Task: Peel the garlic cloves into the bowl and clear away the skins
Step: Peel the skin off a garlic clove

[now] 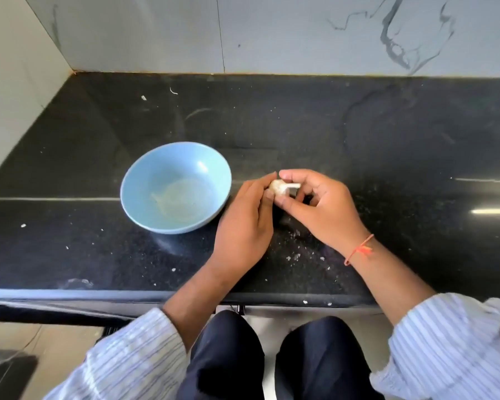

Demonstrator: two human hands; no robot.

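Note:
A pale garlic bulb (280,188) with a short stalk pointing right is held between both hands just above the black counter. My left hand (244,223) grips it from the left with fingertips and thumb. My right hand (319,206) curls round it from the right, thumb on top. A light blue bowl (145,180) stands on the counter directly left of my left hand; only a faint pale smear shows inside it.
Small white skin flakes (293,256) lie scattered on the black counter (387,134) below my hands and toward its front edge. Marble-look wall tiles rise behind and at the left. My knees show below the counter edge.

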